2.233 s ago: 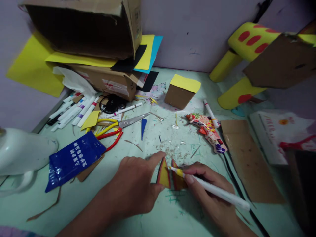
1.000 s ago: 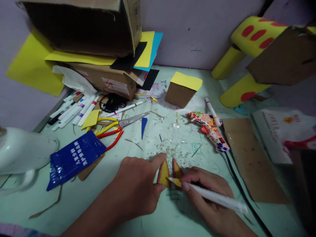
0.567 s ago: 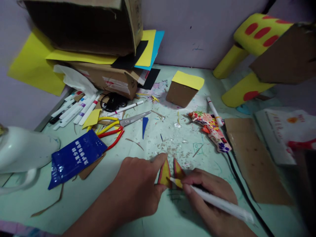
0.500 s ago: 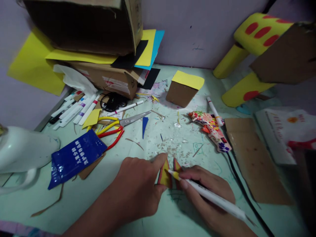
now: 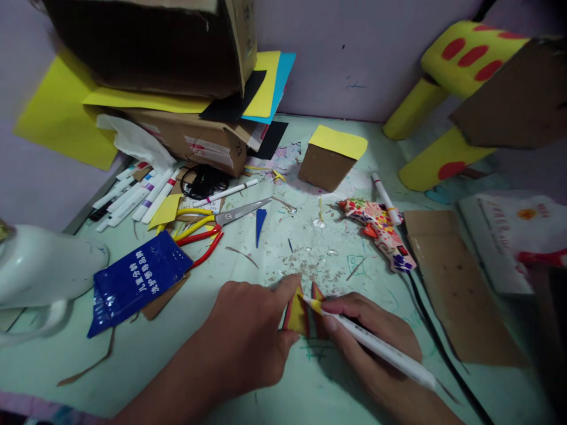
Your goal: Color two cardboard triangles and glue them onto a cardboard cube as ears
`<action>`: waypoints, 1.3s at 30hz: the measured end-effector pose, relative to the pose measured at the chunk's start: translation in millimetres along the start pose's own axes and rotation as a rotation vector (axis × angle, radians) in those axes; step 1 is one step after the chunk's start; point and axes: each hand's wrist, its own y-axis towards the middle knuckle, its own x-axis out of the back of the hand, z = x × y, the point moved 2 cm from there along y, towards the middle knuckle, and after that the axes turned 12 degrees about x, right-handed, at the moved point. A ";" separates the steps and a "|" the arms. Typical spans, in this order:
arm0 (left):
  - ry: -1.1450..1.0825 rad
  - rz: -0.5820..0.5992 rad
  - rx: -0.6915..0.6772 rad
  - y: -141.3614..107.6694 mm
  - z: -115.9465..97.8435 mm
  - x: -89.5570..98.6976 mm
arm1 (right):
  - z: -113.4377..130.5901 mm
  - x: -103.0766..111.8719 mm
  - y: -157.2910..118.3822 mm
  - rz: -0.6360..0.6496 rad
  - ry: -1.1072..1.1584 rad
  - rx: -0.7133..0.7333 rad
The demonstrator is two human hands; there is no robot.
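Note:
Near the table's front, my left hand (image 5: 252,333) pinches a small yellow triangular piece (image 5: 295,316) with dark red edges between index finger and thumb, holding it on the tabletop. My right hand (image 5: 376,336) is closed around a white marker (image 5: 385,352) with a yellow tip end. The tip touches or hovers just over the upper right side of the yellow piece; which one I cannot tell. A second, similar piece (image 5: 317,292) lies just right of the first, partly hidden by the marker and my right fingers.
Scissors (image 5: 241,212), a blue packet (image 5: 142,280) and a white jug (image 5: 44,265) are at left. Stacked cardboard boxes (image 5: 177,139) stand behind. A small box (image 5: 328,165), a floral glue gun (image 5: 376,227), flat cardboard (image 5: 456,283) and a yellow spotted construction (image 5: 469,59) are toward the right.
The marker's tip has shifted slightly up the yellow piece, with my right hand moving a little. My left hand keeps its hold in the same place.

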 end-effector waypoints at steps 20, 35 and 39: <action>0.059 -0.030 -0.006 -1.0 0.6 -1.8 | 11.9 3.5 7.0 0.073 0.051 0.121; 0.040 -0.064 -0.029 -1.2 2.1 -4.2 | 10.5 3.4 5.4 0.009 -0.005 0.128; 0.034 -0.063 -0.025 -0.9 3.0 -6.0 | 8.5 1.8 5.6 0.008 -0.009 0.134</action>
